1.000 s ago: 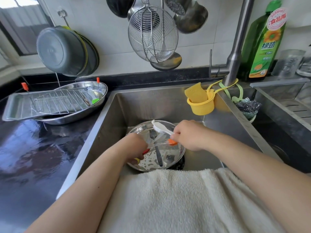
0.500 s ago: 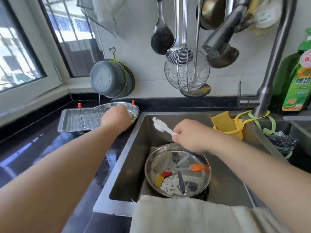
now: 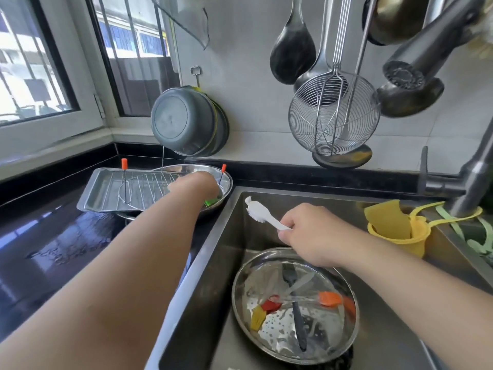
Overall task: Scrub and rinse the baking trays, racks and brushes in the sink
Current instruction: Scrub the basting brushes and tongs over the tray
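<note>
We are gripping a white scrubbing brush [image 3: 260, 212] in our right hand [image 3: 313, 233] above the sink [image 3: 386, 329], its long axis slanting up and away to the left, bristle head pointing toward the far left corner. Below that hand a round steel pan [image 3: 294, 305] is sitting in the basin, holding orange, red and yellow silicone brushes and a dark one lying lengthwise toward us. Our left hand [image 3: 196, 186] is reaching into the steel bowl [image 3: 226, 182] on the desk [image 3: 53, 249], beside the wire rack [image 3: 149, 189] lying on the baking tray [image 3: 98, 193]; we cannot tell its grip.
</note>
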A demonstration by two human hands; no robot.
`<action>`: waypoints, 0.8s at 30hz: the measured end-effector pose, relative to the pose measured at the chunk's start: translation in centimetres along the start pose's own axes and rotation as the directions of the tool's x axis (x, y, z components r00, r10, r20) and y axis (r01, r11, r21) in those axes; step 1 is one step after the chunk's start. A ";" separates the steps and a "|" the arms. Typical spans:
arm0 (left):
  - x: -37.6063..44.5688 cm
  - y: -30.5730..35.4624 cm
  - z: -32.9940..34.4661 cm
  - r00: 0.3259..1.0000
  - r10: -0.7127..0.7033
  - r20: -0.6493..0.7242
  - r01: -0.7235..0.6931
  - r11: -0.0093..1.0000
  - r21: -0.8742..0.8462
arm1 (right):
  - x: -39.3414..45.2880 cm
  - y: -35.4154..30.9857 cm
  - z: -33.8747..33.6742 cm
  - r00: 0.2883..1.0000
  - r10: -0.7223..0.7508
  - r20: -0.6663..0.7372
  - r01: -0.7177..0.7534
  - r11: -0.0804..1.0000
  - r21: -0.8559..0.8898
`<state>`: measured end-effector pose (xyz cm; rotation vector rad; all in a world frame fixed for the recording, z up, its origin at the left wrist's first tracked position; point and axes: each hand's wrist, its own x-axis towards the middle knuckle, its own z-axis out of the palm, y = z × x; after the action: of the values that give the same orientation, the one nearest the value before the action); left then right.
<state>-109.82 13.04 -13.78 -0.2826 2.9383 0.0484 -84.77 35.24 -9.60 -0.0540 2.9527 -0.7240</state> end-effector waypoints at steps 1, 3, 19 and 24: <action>0.1 0.1 -0.1 1.000 -0.015 0.019 0.015 1.000 -0.002 | 0.1 -0.1 0.0 1.000 0.000 -0.004 0.000 1.000 -0.003; -2.6 0.4 -1.3 1.000 0.009 0.016 -0.008 0.999 -0.052 | 0.1 -0.2 -0.2 1.000 -0.002 -0.014 0.001 1.000 -0.011; -16.8 -3.6 -2.5 0.927 0.060 -0.371 -0.262 0.811 -0.523 | -4.8 2.8 -2.6 0.998 0.050 -0.047 -0.052 0.998 -0.037; -26.1 -1.2 1.0 0.939 0.342 -0.044 -0.159 0.317 -0.935 | -6.5 6.9 -3.2 0.984 0.087 -0.153 -0.067 0.989 0.130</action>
<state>-84.29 16.79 -9.85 0.0736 2.3585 1.7548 -78.68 43.23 -9.39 0.1334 3.0292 -0.9402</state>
